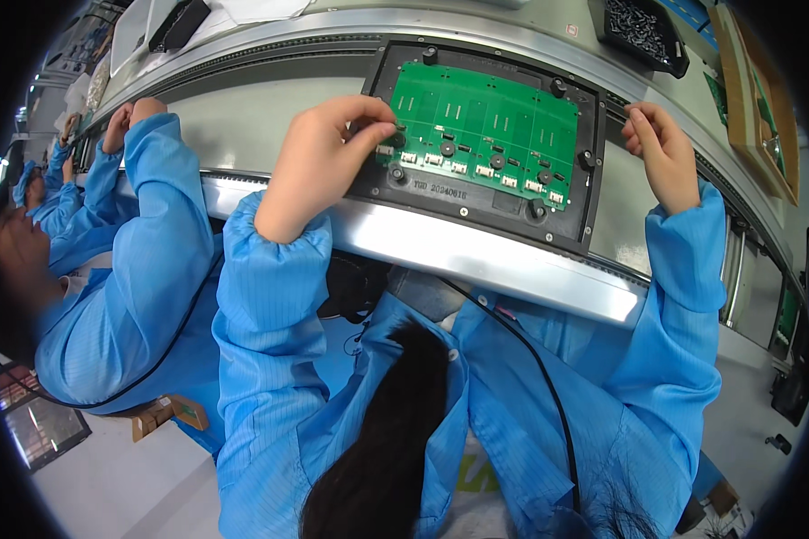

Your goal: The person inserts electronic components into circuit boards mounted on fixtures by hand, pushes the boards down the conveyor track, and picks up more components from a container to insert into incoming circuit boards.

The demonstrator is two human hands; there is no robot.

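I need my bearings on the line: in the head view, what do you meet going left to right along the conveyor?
Co-worker's blue sleeve → left hand, fingertips on the board's left edge → green circuit board in its black frame → right hand at the frame's right side → wooden tray.

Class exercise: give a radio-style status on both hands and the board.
Left hand pinching at green circuit board corner. Right hand off the black fixture, holding nothing visible. Co-worker's sleeve alongside, left.
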